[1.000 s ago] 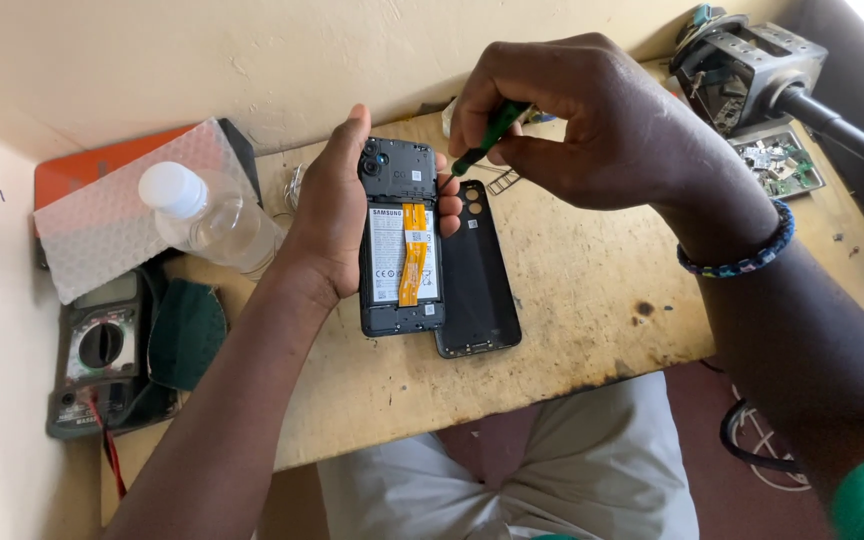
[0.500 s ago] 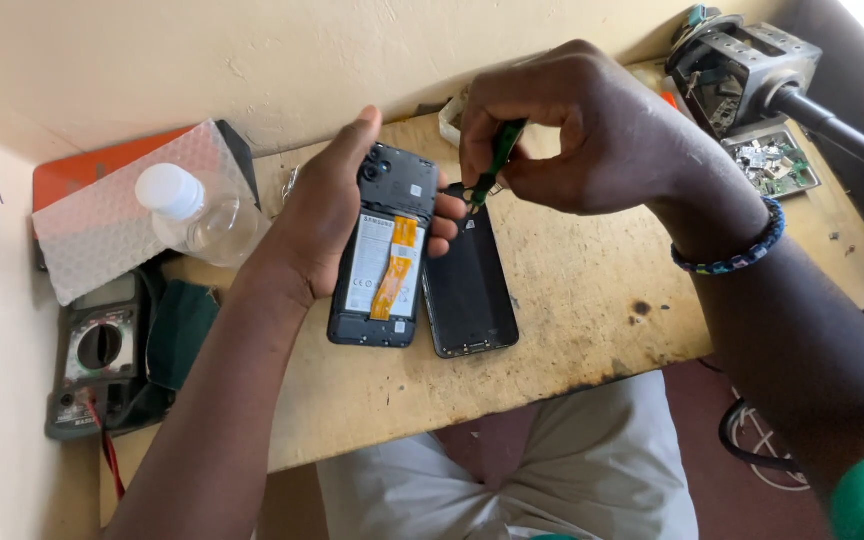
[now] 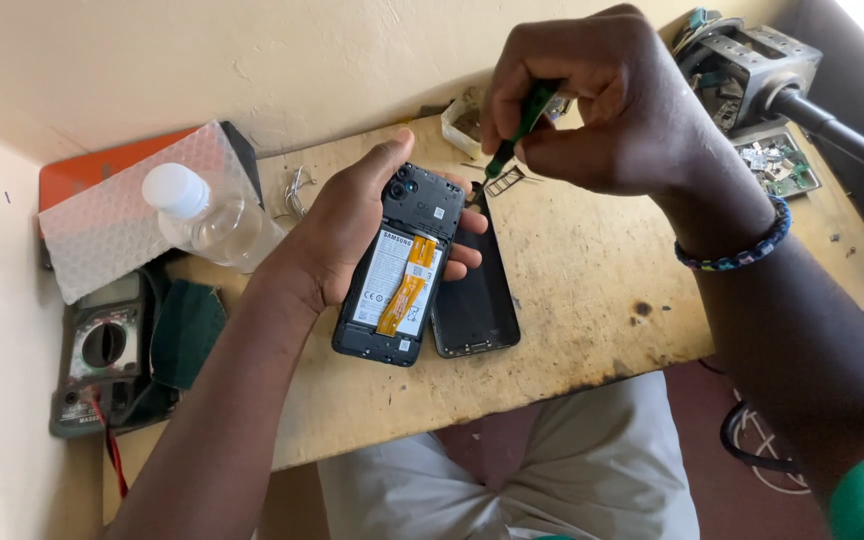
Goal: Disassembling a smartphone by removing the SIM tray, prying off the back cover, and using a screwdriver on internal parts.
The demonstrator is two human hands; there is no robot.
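While the left hand [image 3: 352,235] cradles the opened phone [image 3: 399,265] by its edges above the table [image 3: 572,290], its light, rigid body with exposed fragile orange ribbon suits edge-holding, as the right hand [image 3: 602,105] pinches a green screwdriver [image 3: 517,135].

Phone repair workshop, multimeter [image 3: 102,345], circuit boards tray [image 3: 777,162], worn wooden bench [image 3: 592,300]
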